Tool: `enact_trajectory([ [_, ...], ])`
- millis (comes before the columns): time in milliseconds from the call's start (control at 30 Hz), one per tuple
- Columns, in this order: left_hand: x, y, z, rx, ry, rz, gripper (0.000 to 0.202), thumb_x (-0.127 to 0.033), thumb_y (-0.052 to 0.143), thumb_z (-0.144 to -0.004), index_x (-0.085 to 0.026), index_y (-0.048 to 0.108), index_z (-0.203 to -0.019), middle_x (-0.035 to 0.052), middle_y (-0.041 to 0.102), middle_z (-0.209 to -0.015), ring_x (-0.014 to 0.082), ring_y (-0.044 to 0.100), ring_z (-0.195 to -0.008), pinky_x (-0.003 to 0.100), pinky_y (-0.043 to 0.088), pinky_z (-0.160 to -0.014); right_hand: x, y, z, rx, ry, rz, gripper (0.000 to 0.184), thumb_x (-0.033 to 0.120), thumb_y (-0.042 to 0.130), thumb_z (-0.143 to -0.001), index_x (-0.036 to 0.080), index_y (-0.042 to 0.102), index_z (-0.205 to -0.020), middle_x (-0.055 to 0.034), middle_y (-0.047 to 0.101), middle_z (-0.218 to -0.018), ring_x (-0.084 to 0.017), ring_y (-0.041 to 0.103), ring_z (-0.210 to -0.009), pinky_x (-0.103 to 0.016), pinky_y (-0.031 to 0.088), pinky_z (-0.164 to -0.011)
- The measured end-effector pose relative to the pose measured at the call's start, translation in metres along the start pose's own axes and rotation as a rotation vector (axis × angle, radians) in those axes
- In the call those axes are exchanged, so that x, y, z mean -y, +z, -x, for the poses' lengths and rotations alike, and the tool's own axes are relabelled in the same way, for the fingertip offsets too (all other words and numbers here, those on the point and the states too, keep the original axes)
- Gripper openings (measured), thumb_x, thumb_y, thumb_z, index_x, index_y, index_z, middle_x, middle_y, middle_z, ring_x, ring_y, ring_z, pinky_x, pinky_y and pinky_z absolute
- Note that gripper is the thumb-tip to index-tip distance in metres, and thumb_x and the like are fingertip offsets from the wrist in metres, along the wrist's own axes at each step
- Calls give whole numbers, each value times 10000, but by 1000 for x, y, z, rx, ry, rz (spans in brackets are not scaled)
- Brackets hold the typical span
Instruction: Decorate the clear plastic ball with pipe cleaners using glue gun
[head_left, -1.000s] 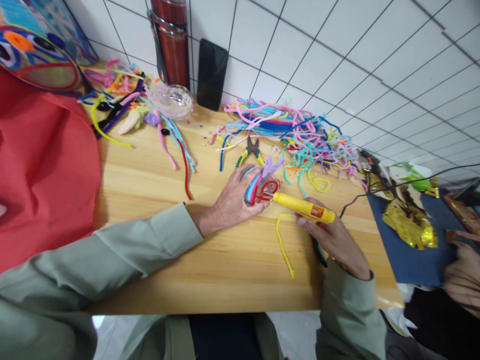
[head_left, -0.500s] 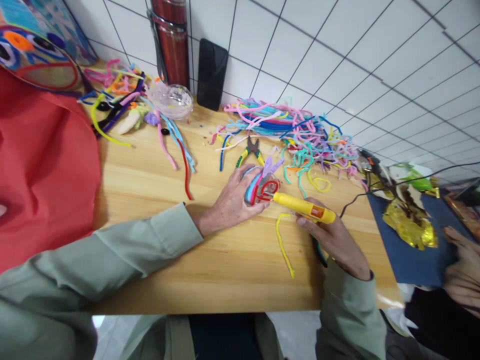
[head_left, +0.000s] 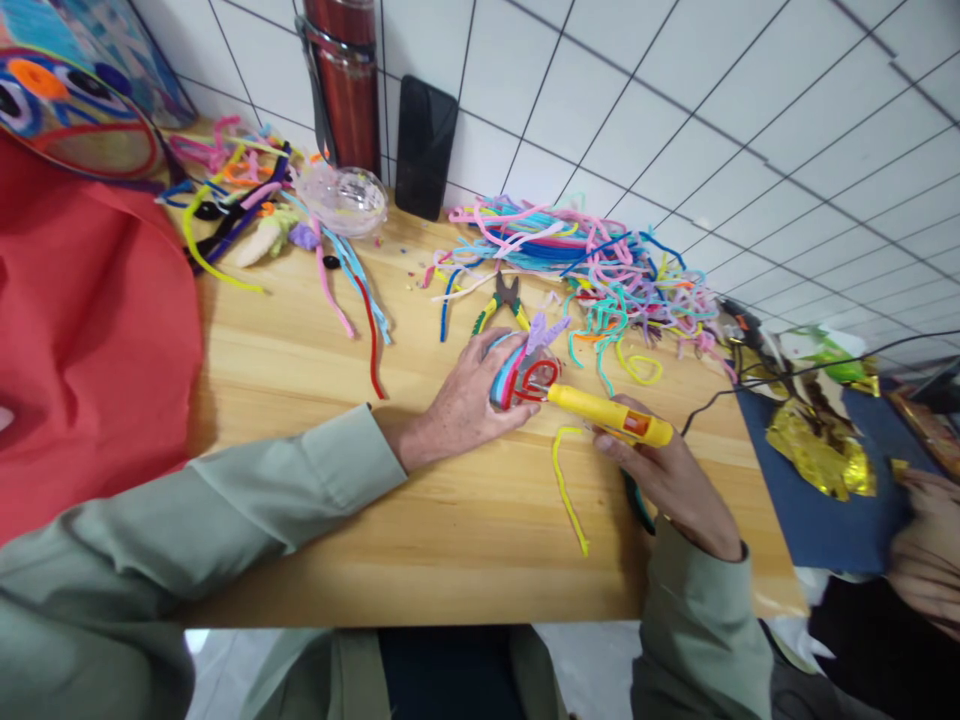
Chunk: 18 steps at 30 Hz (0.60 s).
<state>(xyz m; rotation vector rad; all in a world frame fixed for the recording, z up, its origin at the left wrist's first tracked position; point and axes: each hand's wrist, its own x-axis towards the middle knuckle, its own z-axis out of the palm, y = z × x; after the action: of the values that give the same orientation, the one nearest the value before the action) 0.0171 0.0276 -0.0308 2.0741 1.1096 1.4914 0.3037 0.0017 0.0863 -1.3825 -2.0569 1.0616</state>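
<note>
there is one yellow glue gun (head_left: 600,408), one striped craft piece (head_left: 511,380), one pair of green-and-yellow pliers (head_left: 506,291), one flask (head_left: 352,105), one phone (head_left: 425,150); the heaped fuzzy stems (head_left: 541,245) are too tangled to count.

Wooden table (head_left: 450,540), pipe cleaner pile (head_left: 540,243), pliers (head_left: 508,294)

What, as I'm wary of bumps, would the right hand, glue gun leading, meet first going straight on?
Likely the red pipe-cleaner loop beside the left hand; depth hides whether the yellow glue gun touches it.
</note>
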Motion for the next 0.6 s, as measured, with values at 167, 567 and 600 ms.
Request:
enact_trajectory([
  [167, 2, 1, 0, -28, 38, 12, 857, -502, 855, -1022, -275, 422, -1725, 202, 581, -1654, 410, 573, -1590, 664, 550, -1322, -1, 0, 1, 0, 17, -2, 444, 713, 777, -1054, 281, 716, -975, -13, 709, -904, -222, 632, -797, -362, 569, -771],
  [567, 2, 0, 0, 5, 7, 21, 863, -502, 853, -1018, -280, 419, -1730, 201, 578, -1680, 412, 561, -1613, 675, 513, -1351, -4, -1, 0, 12, 6, -12, 437, 703, 773, -1065, 280, 706, -978, -12, 700, -916, -215, 633, -807, -347, 542, -751],
  [600, 2, 0, 0, 3, 6, 21, 867, -501, 855, -1014, -281, 419, -1730, 198, 580, -1680, 411, 562, -1612, 675, 512, -1351, -4, -1, 1, 12, 6, -8, 441, 707, 772, -1064, 280, 706, -976, -12, 697, -916, -214, 630, -807, -344, 539, -747],
])
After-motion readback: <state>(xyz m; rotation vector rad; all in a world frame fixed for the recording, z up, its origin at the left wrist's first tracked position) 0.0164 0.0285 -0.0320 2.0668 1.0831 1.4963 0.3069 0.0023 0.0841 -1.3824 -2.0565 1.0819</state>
